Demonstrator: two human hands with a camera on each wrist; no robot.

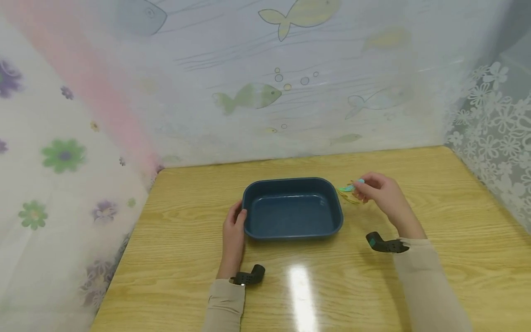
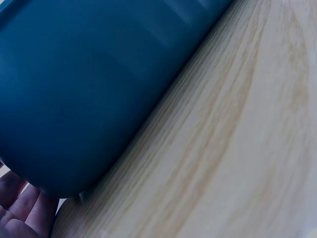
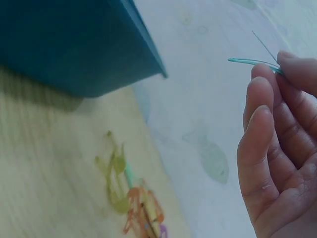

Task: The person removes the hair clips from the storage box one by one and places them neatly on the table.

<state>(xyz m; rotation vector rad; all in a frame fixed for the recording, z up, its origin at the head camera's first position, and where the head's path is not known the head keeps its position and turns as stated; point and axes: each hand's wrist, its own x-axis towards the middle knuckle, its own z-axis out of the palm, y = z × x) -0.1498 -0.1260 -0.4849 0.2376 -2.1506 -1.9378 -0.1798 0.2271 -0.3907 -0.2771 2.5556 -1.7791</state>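
A dark blue rectangular plastic basin (image 1: 293, 216) sits on the wooden table with nothing inside. My left hand (image 1: 233, 237) grips its left end, the thumb at the rim and the fingers along the outer wall. In the left wrist view, the fingertips (image 2: 37, 210) show at the basin's lower corner. Right of the basin, my right hand (image 1: 387, 198) pinches a thin teal snap hair clip (image 3: 252, 62) between thumb and fingertips, raised over the table. Below it lies a small pile of clips, with yellow (image 3: 118, 191) and orange ones (image 3: 143, 208) among them.
The wooden table (image 1: 186, 258) meets a fish-patterned curtain (image 1: 249, 133) at the back. Flowered sheets (image 1: 62, 198) hang along the left side and white lace-like flowers (image 1: 493, 120) along the right. Each wrist wears a black camera mount (image 1: 386, 243).
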